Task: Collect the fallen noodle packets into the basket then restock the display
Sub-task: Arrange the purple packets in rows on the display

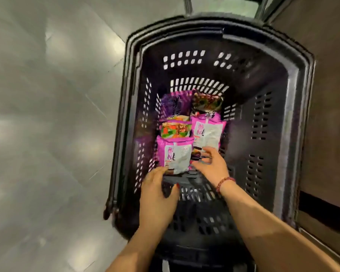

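both hands were down inside the basket (294,79), which stood on the floor (47,114). the packets (208,132) lay in a loose heap on its bottom, several pink ones with white backs up and a couple showing printed fronts. none showed on the floor in view, so the collecting step looked done or close to it; the display was not in the picture.

the left hand (157,195) was at the lower edge of the near packet (177,156), fingertips touching or just over that edge and the thumb tucked below. a dark flat strip sat between thumb and fingers, but motion blur hid whether it was pinched, so i could not tell if that hand held anything. the right hand (214,165), with a bracelet (224,183) at the wrist, hovered beside the same packet with its fingers spread and relaxed, clamped on nothing; whether the tips touched the wrappers was unclear.

judging by this, the hands were either settling the heap or starting to lift packets out for restocking. the next move probably called for a firm pinch on the near packet's edge with both hands, since the slick wrappers would likely slide over each other, then a lift clear of the tall walls.
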`<state>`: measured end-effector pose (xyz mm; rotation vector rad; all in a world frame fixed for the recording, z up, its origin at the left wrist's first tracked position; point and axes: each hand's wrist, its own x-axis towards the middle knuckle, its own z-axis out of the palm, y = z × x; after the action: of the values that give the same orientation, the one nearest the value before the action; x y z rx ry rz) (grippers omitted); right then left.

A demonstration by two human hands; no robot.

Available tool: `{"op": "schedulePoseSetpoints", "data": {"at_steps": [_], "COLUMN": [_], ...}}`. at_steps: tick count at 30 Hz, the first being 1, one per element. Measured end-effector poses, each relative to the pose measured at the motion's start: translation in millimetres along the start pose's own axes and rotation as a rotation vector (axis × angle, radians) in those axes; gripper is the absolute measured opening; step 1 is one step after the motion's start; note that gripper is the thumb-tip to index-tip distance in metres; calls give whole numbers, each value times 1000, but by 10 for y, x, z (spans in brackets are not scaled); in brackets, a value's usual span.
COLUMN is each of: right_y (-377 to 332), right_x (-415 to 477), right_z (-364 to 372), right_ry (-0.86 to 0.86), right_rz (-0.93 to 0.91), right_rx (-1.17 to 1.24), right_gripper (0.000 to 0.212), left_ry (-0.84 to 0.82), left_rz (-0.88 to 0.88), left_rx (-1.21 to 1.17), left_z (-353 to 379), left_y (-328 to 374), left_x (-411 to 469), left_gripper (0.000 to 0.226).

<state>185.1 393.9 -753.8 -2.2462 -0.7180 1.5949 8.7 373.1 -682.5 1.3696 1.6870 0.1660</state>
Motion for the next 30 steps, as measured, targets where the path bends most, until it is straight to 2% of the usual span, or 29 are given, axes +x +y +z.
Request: {"op": "schedulePoseSetpoints", "data": {"at_steps": [5,6,10,12,14,18,21,24,26,30], "right_y": [320,378,489,512,568,649,513,349,191,-25], "right_x": [681,791,1050,1124,1154,933,622,321,102,-148], "right_z": [327,403,613,679,731,657,421,226,155,6], "right_ry": [-113,-127,-170,-207,-172,46,155,222,162,-233], "right_rz": [73,66,3,-42,-40,17,36,9,-58,-87], "right_rx": [120,120,89,98,130,148,216,247,258,298], "right_gripper": [77,75,42,36,35,37,24,20,30,58], "left_ry": [85,82,98,100,78,106,-38,-231,-266,-206], "left_rz": [-124,-161,-288,-316,-367,-322,-240,-152,-118,-198], "left_rx": [-93,-125,-290,-298,-334,-274,-205,-239,-271,-470], "left_z": [321,372,533,588,620,621,559,553,619,754], "left_y": [-191,-215,-351,-436,-480,-520,-416,-236,-101,-98], "left_x": [344,412,652,711,726,663,592,504,496,590], "left_gripper": [47,45,45,40,30,51,58,96,109,117]}}
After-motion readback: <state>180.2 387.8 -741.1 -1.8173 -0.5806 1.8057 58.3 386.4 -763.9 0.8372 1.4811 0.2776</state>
